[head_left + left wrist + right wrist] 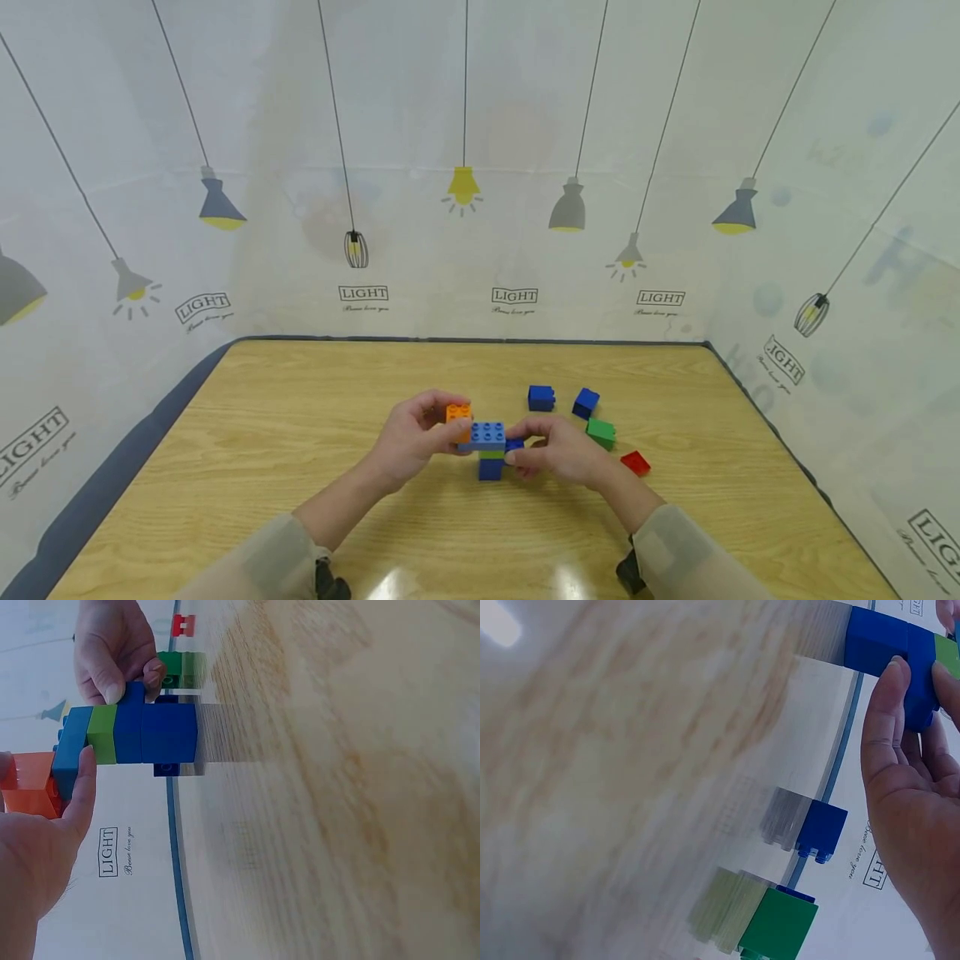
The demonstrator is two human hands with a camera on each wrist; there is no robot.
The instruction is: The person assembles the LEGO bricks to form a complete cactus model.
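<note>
The block stack (490, 450) stands upright on the desk (300, 467) directly between your two hands, its long axis vertical: dark blue at the base, a green layer above, and a wider light-blue brick (487, 434) across the top. The orange brick (458, 414) sits at the left end of that top brick, level with it; it appears to butt against or overlap that end, though the head view does not settle whether it is seated on the studs. Your left hand (412, 437) is the nearer to it: thumb and fingers (79, 791) are curled round the orange brick, with one fingertip also bearing on the end of the light-blue brick. Your right hand (562, 450) steadies the stack from the opposite side, fingers (881, 712) pinching the dark blue lower section. Loose pieces lie just beyond the right hand: two blue cubes (541, 397), a green cube (601, 432) and a red piece (635, 462), none of them touched.
</note>
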